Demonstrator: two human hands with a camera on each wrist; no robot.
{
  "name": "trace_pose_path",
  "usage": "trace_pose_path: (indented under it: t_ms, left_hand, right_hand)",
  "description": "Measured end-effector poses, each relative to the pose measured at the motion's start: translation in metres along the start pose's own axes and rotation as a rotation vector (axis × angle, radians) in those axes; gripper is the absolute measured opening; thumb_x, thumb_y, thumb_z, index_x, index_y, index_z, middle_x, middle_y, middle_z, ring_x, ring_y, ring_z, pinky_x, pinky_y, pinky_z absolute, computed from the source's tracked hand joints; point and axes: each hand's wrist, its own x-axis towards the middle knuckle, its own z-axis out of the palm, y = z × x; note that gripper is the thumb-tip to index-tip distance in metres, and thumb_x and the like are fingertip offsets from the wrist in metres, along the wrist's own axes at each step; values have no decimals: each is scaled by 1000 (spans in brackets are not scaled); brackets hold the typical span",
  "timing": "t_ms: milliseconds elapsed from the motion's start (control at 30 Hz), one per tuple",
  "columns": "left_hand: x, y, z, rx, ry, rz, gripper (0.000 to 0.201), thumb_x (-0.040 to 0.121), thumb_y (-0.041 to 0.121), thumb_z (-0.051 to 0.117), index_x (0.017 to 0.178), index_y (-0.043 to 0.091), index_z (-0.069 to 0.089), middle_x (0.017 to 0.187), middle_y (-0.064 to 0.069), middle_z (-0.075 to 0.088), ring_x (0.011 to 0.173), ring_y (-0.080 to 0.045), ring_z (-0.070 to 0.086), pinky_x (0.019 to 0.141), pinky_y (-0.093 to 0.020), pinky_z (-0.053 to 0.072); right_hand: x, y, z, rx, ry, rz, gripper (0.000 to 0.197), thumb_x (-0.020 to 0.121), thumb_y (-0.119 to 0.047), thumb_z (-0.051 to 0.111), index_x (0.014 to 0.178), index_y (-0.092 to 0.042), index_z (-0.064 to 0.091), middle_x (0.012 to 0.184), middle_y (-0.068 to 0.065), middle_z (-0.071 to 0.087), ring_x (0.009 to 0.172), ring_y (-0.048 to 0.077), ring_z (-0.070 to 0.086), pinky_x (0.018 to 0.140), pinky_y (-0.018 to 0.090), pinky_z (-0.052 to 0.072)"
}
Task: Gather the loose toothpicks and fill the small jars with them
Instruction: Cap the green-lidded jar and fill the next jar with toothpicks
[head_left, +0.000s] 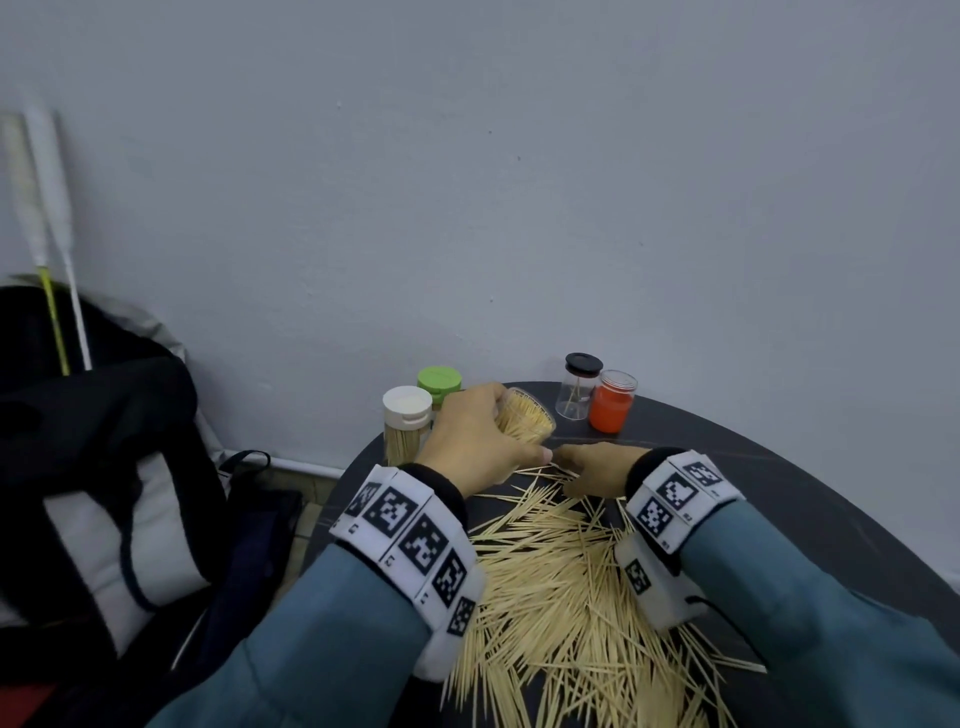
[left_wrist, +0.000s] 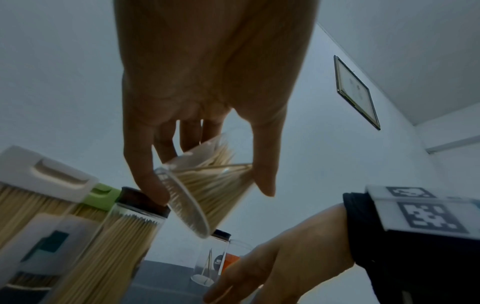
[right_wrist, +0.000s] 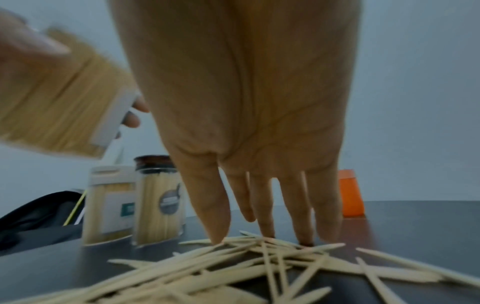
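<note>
Above, left hand (head_left: 470, 439) gripping tilted clear jar (head_left: 523, 418) packed with toothpicks, raised over dark table (head_left: 810, 499); right hand (head_left: 597, 467) spreading straight fingers (right_wrist: 265, 205), touching loose toothpicks (head_left: 561, 587) beside it; lidded jars (head_left: 408, 426) standing behind, orange jar (head_left: 612, 401) near wall.

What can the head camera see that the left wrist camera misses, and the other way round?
Only the head view shows the big heap of loose toothpicks, the dark bag and the whole table. Only the left wrist view shows a framed picture on the wall and the clear bottom of the tilted jar. Both show the left hand gripping that full jar, the right hand, and the orange jar.
</note>
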Motion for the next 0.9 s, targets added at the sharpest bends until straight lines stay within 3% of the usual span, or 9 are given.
trace_pose_path:
  t_ms: [200, 267, 333, 400, 467, 567, 667, 767, 900]
  left_hand:
    - [-3, -2, -10, 14, 8, -1, 45, 69, 32, 82, 101, 15, 56, 93, 1, 58, 77, -8, 49, 53, -14, 31]
    - [-4, -3, -13, 30, 27, -10, 48, 69, 31, 82, 104, 10, 56, 100, -11, 61, 82, -18, 53, 58, -23, 39]
    - [-6, -4, -17, 42, 53, -28, 57, 69, 32, 82, 111, 3, 57, 112, -17, 60, 100, -28, 56, 75, -31, 42]
    - [-5, -8, -19, 42, 58, -28, 61, 68, 33, 82, 115, 4, 57, 114, -15, 61, 106, -27, 55, 73, -27, 39]
    - [-6, -11, -22, 44, 50, -27, 56, 67, 35, 83, 109, 7, 58, 108, -9, 62, 98, -23, 55, 69, -24, 34]
    - [-8, -16, -25, 57, 54, -35, 49, 67, 35, 83, 100, 12, 56, 101, -5, 60, 87, -17, 49, 69, -25, 34]
    - [-9, -20, -27, 53, 55, -34, 55, 67, 35, 83, 110, 11, 58, 107, -5, 62, 94, -16, 52, 73, -25, 37]
    - [-11, -22, -27, 46, 47, -39, 55, 67, 34, 83, 111, 11, 59, 110, -6, 62, 96, -17, 53, 71, -23, 37]
    - [-12, -23, -28, 57, 27, -31, 50, 68, 32, 83, 105, 9, 59, 101, -4, 61, 87, -15, 52, 58, -19, 35]
  right_hand:
    - [-1, -19, 5, -12, 20, -108, 61, 88, -17, 60, 142, -13, 33, 140, 9, 44, 128, 24, 43, 105, 34, 37]
    - [-4, -21, 5, -58, 18, -152, 62, 86, -22, 64, 140, -12, 36, 139, 10, 43, 128, 24, 41, 104, 32, 34]
    - [-8, -23, 5, -85, 15, -194, 62, 84, -23, 67, 138, -12, 40, 136, 10, 42, 125, 24, 42, 100, 30, 35]
    - [-10, -23, 7, -101, 18, -215, 61, 83, -23, 68, 136, -12, 42, 133, 9, 41, 121, 23, 44, 97, 29, 37]
    - [-12, -24, 10, -98, 23, -206, 59, 82, -22, 69, 134, -11, 43, 131, 8, 40, 119, 23, 45, 97, 30, 38]
    - [-14, -26, 15, -115, 38, -197, 48, 83, -21, 67, 125, -10, 46, 128, 7, 43, 117, 23, 46, 99, 38, 40]
    - [-19, -28, 18, -159, 45, -205, 35, 88, -21, 61, 119, -11, 50, 127, 4, 47, 120, 21, 45, 100, 44, 37]
    - [-23, -28, 22, -193, 55, -235, 27, 92, -18, 53, 117, -10, 52, 126, 5, 49, 118, 21, 45, 98, 42, 37]
    - [-26, -29, 26, -202, 50, -248, 27, 95, -16, 46, 119, -5, 49, 127, 11, 50, 117, 25, 48, 94, 34, 38]
